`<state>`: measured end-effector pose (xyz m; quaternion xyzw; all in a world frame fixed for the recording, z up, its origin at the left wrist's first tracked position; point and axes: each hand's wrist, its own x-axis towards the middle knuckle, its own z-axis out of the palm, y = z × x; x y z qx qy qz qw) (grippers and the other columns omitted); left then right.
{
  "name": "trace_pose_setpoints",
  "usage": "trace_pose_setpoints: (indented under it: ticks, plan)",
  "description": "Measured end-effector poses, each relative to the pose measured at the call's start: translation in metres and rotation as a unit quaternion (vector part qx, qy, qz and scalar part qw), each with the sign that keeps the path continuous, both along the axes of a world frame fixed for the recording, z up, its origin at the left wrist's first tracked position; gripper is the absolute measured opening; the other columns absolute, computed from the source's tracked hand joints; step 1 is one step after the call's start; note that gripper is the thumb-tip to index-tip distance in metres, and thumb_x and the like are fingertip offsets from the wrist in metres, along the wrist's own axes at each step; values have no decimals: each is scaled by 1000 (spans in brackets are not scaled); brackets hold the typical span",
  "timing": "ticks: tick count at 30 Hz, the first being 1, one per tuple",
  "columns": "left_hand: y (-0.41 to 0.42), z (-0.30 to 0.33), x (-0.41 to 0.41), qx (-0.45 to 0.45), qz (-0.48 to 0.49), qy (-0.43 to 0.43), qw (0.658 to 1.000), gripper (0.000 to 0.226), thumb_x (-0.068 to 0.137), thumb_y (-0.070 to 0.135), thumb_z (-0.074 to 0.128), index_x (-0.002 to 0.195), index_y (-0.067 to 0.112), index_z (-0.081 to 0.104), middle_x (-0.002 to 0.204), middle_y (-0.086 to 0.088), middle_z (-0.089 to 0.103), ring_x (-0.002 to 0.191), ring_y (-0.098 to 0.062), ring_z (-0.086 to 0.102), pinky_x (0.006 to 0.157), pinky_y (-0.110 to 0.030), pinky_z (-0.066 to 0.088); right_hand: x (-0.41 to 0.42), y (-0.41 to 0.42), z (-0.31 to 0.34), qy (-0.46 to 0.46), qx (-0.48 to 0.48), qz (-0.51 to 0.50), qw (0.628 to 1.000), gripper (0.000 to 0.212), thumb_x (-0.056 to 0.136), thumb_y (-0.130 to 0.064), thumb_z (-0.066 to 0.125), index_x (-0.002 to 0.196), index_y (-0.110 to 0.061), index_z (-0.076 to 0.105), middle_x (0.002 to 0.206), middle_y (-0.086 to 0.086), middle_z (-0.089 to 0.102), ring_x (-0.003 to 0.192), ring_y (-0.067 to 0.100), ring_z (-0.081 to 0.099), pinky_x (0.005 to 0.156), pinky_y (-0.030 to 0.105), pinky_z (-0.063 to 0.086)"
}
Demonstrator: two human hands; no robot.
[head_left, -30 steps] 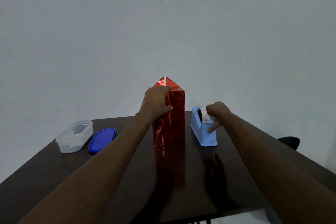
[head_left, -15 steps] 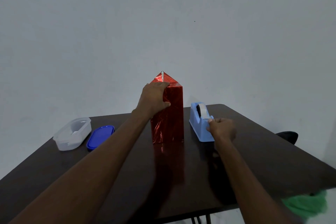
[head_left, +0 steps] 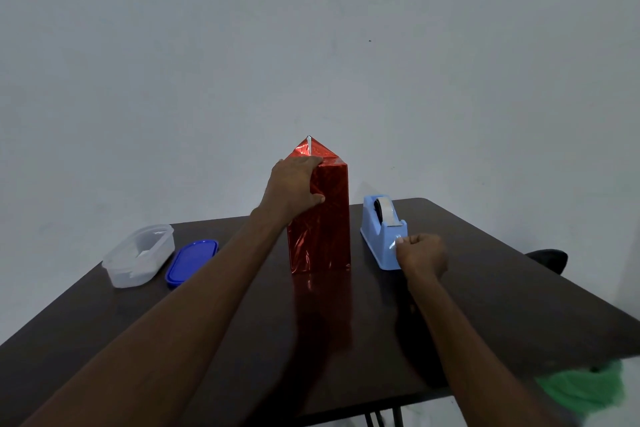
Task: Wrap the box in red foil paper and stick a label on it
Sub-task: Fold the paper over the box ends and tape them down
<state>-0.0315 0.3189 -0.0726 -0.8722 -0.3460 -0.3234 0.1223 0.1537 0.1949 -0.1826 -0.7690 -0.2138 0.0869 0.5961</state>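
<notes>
Centrally, the red foil-wrapped box point(head_left: 320, 215) stands upright on the dark counter point(head_left: 485, 288), its top foil folded to a peak with a thin silver edge showing. Left hand point(head_left: 294, 189) rests on the box's upper left corner, fingers laid flat over the top edge, thumb against the front face; this grip is spread, not curled round anything. Right hand point(head_left: 420, 255) is just right of the box and apart from it, in front of the light blue tape dispenser point(head_left: 381, 236); its grip is pressed together, fingertips pinching a short clear piece of tape point(head_left: 394, 243) that lies against the dispenser's near end. Whether the piece is torn free from the roll cannot be told. Dispenser sits just beside the box on its right, not touching. Far left on the counter: a clear plastic container point(head_left: 140, 255), something pale inside, too blurred to tell, and a blue lid point(head_left: 192, 262) lying flat just beside it. A green blurred patch point(head_left: 581, 388) shows at lower right, a dark rounded object point(head_left: 550, 258) beyond the counter's right edge. Plain grey wall point(head_left: 311, 45) behind.
</notes>
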Motion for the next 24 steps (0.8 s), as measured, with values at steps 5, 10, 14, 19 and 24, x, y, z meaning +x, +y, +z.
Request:
trace_pose_setpoints:
  ticks: [5,10,14,19,24]
  plan:
    - [-2,1,1,-7,6,8,1000,83,72,40,80,145,20,45,144,-5,52,133,-24,46,111,-36,31,-1,-6,-3,9,18,7,1000,15,90,-15,70,78,-8,67,80,5,65,72,16,58,59,29,46]
    - [-4,2,2,-3,13,27,1000,84,73,42,79,146,21,43,146,-4,50,134,-23,45,112,-38,32,-6,-13,15,4,87,67,994,20,91,-18,69,72,-14,65,74,3,68,65,18,67,64,38,58]
    - [-7,13,1,-21,14,66,997,81,79,46,75,147,21,41,146,-5,50,134,-25,45,109,-40,37,-14,-14,78,6,213,201,956,13,92,-6,67,81,1,67,64,9,62,54,14,60,56,28,59]
    - [-9,21,-2,-13,1,66,998,67,82,45,68,141,20,48,137,-4,57,125,-25,53,101,-40,44,-26,23,165,-50,222,348,910,10,93,-6,65,87,2,65,68,9,57,57,16,57,55,26,58]
    - [-6,21,-4,-20,-13,64,998,65,83,43,67,140,17,47,136,-5,58,124,-26,53,99,-40,46,-29,73,188,-51,120,401,907,5,91,0,65,87,2,65,75,11,59,57,20,56,56,27,55]
